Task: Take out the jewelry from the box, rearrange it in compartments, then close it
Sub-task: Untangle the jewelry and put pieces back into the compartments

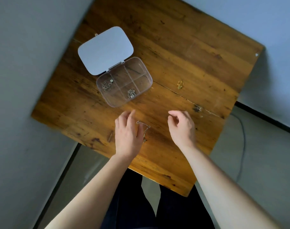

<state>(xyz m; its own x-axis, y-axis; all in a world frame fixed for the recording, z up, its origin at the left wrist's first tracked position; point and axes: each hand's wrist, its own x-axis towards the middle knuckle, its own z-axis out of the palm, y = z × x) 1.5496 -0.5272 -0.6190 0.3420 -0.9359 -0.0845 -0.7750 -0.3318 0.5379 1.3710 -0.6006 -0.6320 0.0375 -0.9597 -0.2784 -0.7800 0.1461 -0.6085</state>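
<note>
On a wooden table (182, 52) the clear box (124, 81) stands open at about 11 o'clock from the hands, its white lid (105, 50) swung back. One silver piece (106, 85) lies in the left compartment, another (131, 93) in the near middle one. A gold piece (180, 84) sits on the table at 1 o'clock. The left hand (127, 134) is spread loosely open, fingers beside a chain (144, 129) on the wood; whether it touches it is unclear. The right hand (182, 128) hovers, half-curled and empty.
</note>
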